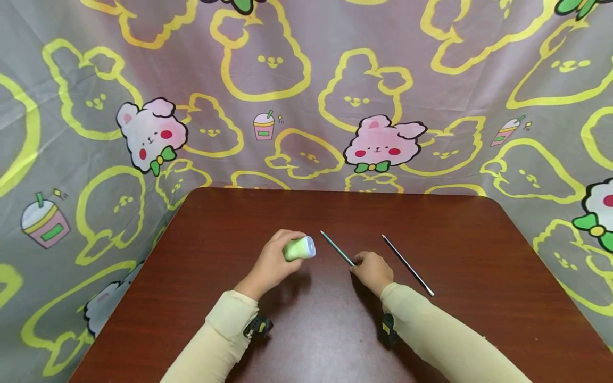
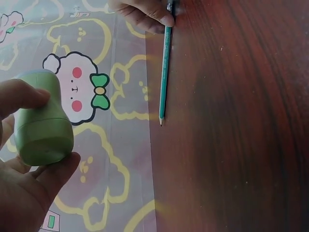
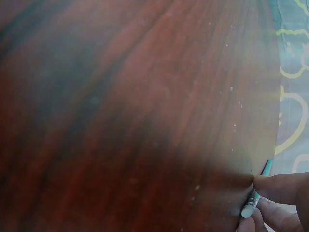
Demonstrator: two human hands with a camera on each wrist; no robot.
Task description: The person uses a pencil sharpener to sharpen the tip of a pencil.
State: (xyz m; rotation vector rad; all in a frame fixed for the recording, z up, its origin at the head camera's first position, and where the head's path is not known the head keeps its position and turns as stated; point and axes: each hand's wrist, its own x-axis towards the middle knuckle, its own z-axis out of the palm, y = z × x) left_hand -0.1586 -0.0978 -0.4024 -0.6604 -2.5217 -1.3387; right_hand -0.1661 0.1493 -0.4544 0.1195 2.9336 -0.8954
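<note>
My left hand [image 1: 272, 266] grips a small light-green pencil sharpener [image 1: 297, 249] above the table, its pale blue end facing right. In the left wrist view, the thumb lies on one side of the green body [image 2: 42, 130] and fingers support the other. My right hand [image 1: 374, 272] pinches a teal pencil [image 1: 337, 247] near its eraser end. The sharpened tip points away and to the left, toward the far side of the table. In the right wrist view, the white eraser [image 3: 247, 210] sticks out between thumb and fingers [image 3: 277, 215].
A dark pencil [image 1: 407, 263] with a white end lies slantwise on the table, right of my right hand. The brown wooden table [image 1: 258, 210] has rounded far corners. Behind and beside it hangs a grey curtain [image 1: 306, 114] with yellow cartoon outlines.
</note>
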